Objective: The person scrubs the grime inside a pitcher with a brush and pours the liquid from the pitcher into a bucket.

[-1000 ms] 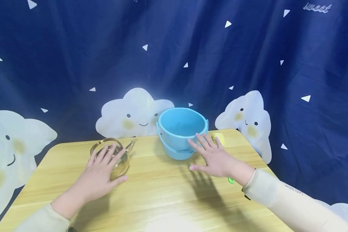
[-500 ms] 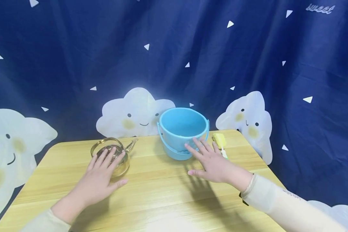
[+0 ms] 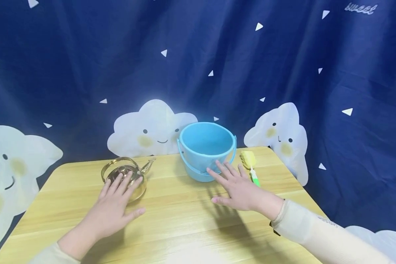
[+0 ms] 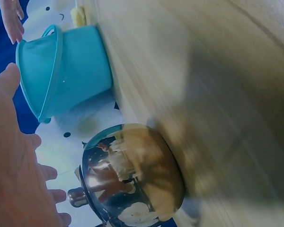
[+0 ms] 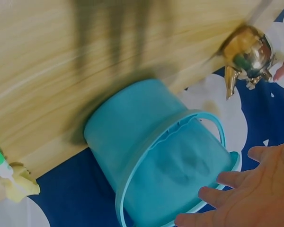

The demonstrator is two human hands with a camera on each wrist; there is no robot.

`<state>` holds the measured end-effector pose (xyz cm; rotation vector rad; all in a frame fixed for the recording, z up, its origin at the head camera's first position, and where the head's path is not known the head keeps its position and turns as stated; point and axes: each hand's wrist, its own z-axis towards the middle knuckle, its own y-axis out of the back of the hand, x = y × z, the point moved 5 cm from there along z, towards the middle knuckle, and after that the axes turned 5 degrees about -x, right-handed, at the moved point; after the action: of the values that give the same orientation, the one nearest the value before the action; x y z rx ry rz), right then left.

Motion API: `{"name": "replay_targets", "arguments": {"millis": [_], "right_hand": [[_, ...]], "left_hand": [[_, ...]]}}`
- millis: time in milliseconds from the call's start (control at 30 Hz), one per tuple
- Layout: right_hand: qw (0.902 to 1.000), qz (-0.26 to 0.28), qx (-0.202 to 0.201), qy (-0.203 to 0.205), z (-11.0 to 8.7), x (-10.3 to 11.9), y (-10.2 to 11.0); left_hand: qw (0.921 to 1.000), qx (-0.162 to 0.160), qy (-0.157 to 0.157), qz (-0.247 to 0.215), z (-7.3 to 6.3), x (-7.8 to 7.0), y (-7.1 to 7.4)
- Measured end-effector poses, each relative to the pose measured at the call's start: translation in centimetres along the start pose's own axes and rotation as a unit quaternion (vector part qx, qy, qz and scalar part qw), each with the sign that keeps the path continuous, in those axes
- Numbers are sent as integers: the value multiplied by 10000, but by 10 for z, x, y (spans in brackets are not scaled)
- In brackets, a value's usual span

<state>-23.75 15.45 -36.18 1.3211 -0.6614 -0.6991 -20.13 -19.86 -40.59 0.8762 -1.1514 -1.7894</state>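
Observation:
My left hand (image 3: pixel 110 212) is held above the table with fingers spread, in front of a shiny gold kettle (image 3: pixel 139 187). In the left wrist view the kettle (image 4: pixel 132 175) stands apart from the fingers. My right hand (image 3: pixel 239 187), also with spread fingers, hovers before a blue bucket (image 3: pixel 206 157) whose handle hangs down at the front. The right wrist view shows the bucket (image 5: pixel 137 127) beyond the fingertips. Neither hand holds anything. Right of the bucket lies a sponge brush (image 3: pixel 249 160) with a yellow head and a white and green handle, partly behind my right hand.
A light wood table (image 3: pixel 171 220) carries all the objects, with its rounded far corners in view. Behind it hangs a dark blue curtain (image 3: pixel 132 55) printed with clouds and small white triangles. Hand shadows fall across the tabletop.
My right hand has drawn back slightly toward me and to the left, uncovering more of the sponge brush. The left hand has barely moved. Kettle and bucket stay in place.

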Motion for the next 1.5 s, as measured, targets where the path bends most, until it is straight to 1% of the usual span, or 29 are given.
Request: {"name": "replay_targets", "arguments": {"millis": [167, 333, 467, 700, 867, 1033, 1267, 1500], "right_hand": [[9999, 106, 73, 52, 1, 2, -8], [9995, 266, 54, 167, 4, 9, -11], [9991, 336, 21, 272, 6, 14, -12], [9981, 427, 150, 414, 12, 25, -19], [9965, 607, 201, 530, 19, 32, -26], [9950, 714, 183, 671, 27, 39, -33], [9943, 811, 171, 672, 36, 46, -36], [9942, 799, 182, 694, 46, 53, -41]], "left_hand": [[10000, -45, 8, -48, -4, 1, -4], [9998, -146, -1, -114, -7, -1, -5], [9997, -126, -11, -189, -7, -3, -7], [9996, -84, 31, -275, -9, -4, -9], [9993, -101, 35, -346, -11, -3, -11], [9991, -176, 106, -370, -12, 1, -11], [9985, -90, 281, -454, -15, 10, -15], [9984, -303, 290, -384, -18, 18, -13]]}}
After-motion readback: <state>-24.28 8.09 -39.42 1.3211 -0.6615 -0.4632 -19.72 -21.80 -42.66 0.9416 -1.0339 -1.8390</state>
